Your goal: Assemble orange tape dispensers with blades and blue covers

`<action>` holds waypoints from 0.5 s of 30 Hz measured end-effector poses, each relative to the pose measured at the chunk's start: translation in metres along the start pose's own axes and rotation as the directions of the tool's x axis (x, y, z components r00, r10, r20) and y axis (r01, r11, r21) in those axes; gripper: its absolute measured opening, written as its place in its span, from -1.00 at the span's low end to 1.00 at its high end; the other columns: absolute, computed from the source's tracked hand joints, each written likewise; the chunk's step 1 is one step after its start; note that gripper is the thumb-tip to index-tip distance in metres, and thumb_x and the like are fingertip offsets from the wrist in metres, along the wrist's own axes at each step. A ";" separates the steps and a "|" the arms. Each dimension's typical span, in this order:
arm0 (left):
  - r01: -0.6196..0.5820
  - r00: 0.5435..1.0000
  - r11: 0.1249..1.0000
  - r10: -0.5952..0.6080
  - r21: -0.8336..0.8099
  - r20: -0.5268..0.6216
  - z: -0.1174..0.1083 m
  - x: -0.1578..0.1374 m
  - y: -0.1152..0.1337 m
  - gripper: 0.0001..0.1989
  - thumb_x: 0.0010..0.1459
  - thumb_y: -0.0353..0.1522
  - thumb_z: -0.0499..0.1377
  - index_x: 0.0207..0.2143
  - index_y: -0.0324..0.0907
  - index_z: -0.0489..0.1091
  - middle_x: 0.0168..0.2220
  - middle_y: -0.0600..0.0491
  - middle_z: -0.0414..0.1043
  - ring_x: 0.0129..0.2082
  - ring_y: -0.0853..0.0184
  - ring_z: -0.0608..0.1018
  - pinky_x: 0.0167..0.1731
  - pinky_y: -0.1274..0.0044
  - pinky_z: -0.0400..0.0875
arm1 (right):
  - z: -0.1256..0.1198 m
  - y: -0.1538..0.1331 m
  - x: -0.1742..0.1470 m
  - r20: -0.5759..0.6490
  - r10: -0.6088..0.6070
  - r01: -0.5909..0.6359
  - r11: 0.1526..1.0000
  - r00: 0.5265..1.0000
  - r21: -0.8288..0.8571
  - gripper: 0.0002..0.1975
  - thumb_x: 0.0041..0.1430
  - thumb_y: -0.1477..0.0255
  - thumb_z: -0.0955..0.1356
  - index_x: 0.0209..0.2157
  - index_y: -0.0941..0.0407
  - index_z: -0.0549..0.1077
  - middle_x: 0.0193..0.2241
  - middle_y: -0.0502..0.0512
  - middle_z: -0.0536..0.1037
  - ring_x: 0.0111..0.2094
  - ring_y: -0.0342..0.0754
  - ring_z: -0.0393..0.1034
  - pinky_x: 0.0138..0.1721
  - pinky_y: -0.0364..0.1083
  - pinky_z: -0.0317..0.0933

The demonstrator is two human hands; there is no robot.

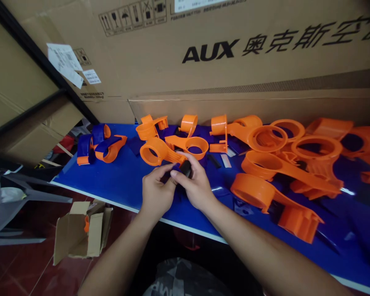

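Holding | right hand (199, 181) wrapped round black part (186, 167) | left hand (157, 189) curled, grip unclear | orange parts (253, 191) crowd right | carton (148, 65) behind

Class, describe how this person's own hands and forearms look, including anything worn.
The left hand and right hand wear no gloves. Both forearms are sleeveless, with no watch visible. Below, grey patterned clothing bears pale lettering.

Soft indoor light, white glints on the blue tabletop (126, 177), deep shadow beneath, slight blur, stretched edges
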State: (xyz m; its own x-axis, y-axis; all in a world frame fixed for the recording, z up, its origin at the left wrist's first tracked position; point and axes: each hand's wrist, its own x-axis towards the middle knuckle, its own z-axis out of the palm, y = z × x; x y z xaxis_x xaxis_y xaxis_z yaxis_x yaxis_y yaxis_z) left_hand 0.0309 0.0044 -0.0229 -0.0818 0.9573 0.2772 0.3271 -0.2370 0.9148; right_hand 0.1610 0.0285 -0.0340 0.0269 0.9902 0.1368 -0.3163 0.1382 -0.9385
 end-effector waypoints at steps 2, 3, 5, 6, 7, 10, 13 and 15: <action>0.000 1.000 1.000 0.000 0.008 0.014 -0.003 0.002 0.005 -0.74 0.29 -0.30 0.33 0.02 -0.08 0.65 -0.02 -0.01 0.72 -0.01 0.16 0.73 0.03 0.35 0.64 | 0.000 0.000 0.002 0.008 0.034 -0.035 0.999 0.999 0.031 -0.46 0.00 0.34 0.63 0.06 -0.01 0.59 -0.02 0.02 0.67 0.04 0.09 0.52 0.14 0.06 0.39; -0.020 0.999 1.000 0.019 0.016 0.049 -0.005 0.003 0.007 -0.72 0.30 -0.30 0.33 0.05 -0.07 0.64 0.00 0.00 0.71 0.01 0.16 0.72 0.04 0.35 0.64 | 0.000 0.000 0.003 0.001 0.056 -0.056 0.996 0.998 0.069 -0.48 0.02 0.32 0.63 0.04 -0.01 0.59 -0.05 0.02 0.67 -0.01 0.06 0.54 0.09 0.05 0.42; -0.079 0.992 0.997 0.077 0.013 0.101 -0.012 0.003 0.007 -0.66 0.31 -0.29 0.32 0.12 -0.06 0.60 0.05 -0.02 0.69 0.03 0.17 0.72 0.04 0.37 0.64 | 0.001 0.000 0.006 -0.014 0.109 -0.105 0.980 0.994 0.172 -0.51 0.05 0.28 0.62 0.03 -0.01 0.59 -0.11 0.00 0.66 -0.12 0.01 0.56 -0.05 0.00 0.49; -0.109 0.992 0.994 0.108 0.010 0.069 -0.017 0.004 0.005 -0.65 0.32 -0.28 0.31 0.14 -0.07 0.58 0.04 -0.03 0.69 0.00 0.18 0.73 0.02 0.37 0.65 | 0.001 -0.001 0.007 -0.026 0.134 -0.124 0.966 0.991 0.227 -0.51 0.04 0.27 0.63 0.03 -0.02 0.58 -0.16 -0.02 0.66 -0.19 -0.02 0.57 -0.15 -0.03 0.51; -0.133 0.991 0.991 0.134 0.020 -0.006 -0.022 0.006 0.001 -0.65 0.33 -0.27 0.30 0.13 -0.10 0.57 0.00 -0.04 0.70 -0.05 0.20 0.74 -0.01 0.38 0.65 | 0.001 -0.003 0.008 -0.041 0.152 -0.134 0.951 0.988 0.279 -0.50 0.04 0.27 0.63 0.02 -0.03 0.58 -0.22 -0.05 0.64 -0.27 -0.06 0.57 -0.24 -0.06 0.52; -0.147 0.949 0.971 0.193 0.190 -0.251 -0.032 0.029 -0.017 -0.75 0.39 -0.27 0.22 0.02 -0.17 0.58 -0.18 -0.04 0.69 -0.22 0.23 0.72 -0.12 0.38 0.64 | -0.001 -0.012 0.010 -0.101 0.149 -0.099 0.916 0.984 0.390 -0.51 0.03 0.29 0.63 0.01 -0.02 0.57 -0.35 -0.12 0.58 -0.45 -0.15 0.53 -0.42 -0.15 0.48; -0.275 0.950 0.838 0.314 0.472 -0.003 -0.024 0.071 -0.028 -0.78 0.35 -0.34 0.21 -0.03 -0.21 0.58 -0.12 -0.13 0.67 -0.06 0.11 0.69 0.06 0.24 0.58 | -0.003 -0.022 0.010 -0.144 0.089 -0.014 0.891 0.986 0.454 -0.54 0.02 0.33 0.63 -0.03 -0.01 0.58 -0.34 -0.10 0.60 -0.47 -0.19 0.52 -0.47 -0.20 0.46; -0.472 0.881 0.701 0.391 0.534 0.266 -0.008 0.101 -0.026 -0.62 0.26 -0.36 0.31 0.12 -0.21 0.53 0.12 -0.22 0.59 0.22 -0.01 0.56 0.29 0.12 0.42 | -0.005 -0.027 0.011 -0.160 0.056 0.029 0.872 0.986 0.489 -0.58 -0.01 0.38 0.64 -0.09 0.00 0.59 -0.35 -0.10 0.60 -0.46 -0.19 0.52 -0.46 -0.21 0.47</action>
State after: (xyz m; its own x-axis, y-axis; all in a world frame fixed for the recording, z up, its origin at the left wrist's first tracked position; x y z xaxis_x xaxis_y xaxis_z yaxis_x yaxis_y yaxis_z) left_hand 0.0065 0.1058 -0.0166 0.3065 0.7950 0.5234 0.7707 -0.5300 0.3537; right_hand 0.1743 0.0357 -0.0085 0.1599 0.9866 0.0314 -0.7391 0.1407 -0.6588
